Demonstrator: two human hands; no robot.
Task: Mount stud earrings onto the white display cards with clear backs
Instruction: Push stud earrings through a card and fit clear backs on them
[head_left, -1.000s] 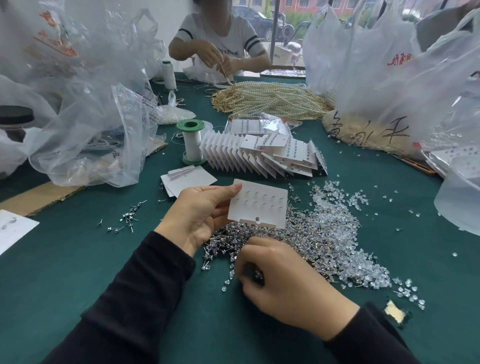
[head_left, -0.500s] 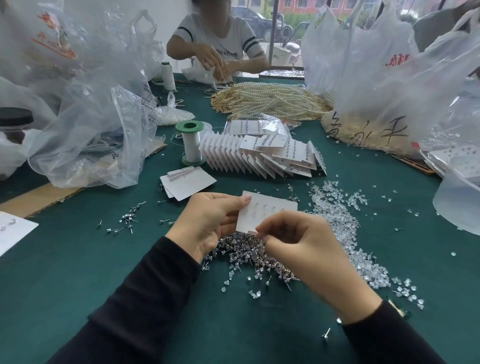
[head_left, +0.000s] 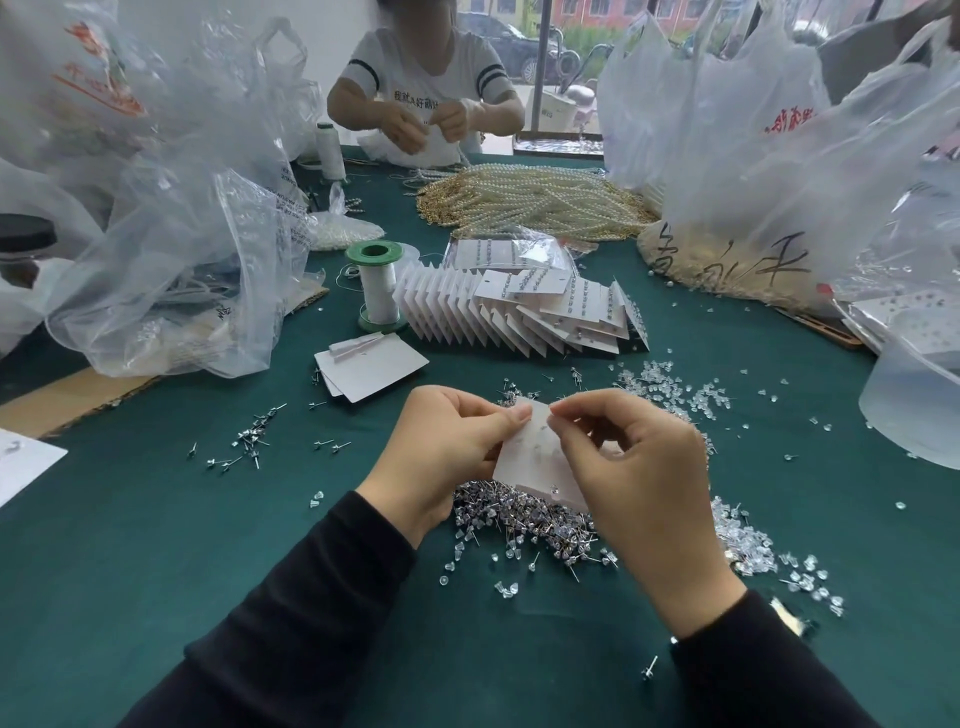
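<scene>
Card (head_left: 530, 462) white, tilted, faintly dotted | left hand (head_left: 447, 447) grips its edge | right hand (head_left: 639, 478) pinches its top

Dark green tablecloth (head_left: 130, 545); plain white display card (head_left: 524, 457) at centre; black sleeves (head_left: 285, 623) below; white, black-striped shirt (head_left: 431, 67) at upper centre; green-capped spool (head_left: 375, 283).

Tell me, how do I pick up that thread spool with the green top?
Grip the thread spool around its white middle, coming from the near side, probably: it stands upright, its wider green rim would stop slipping, and display cards stand close beside it.
</scene>
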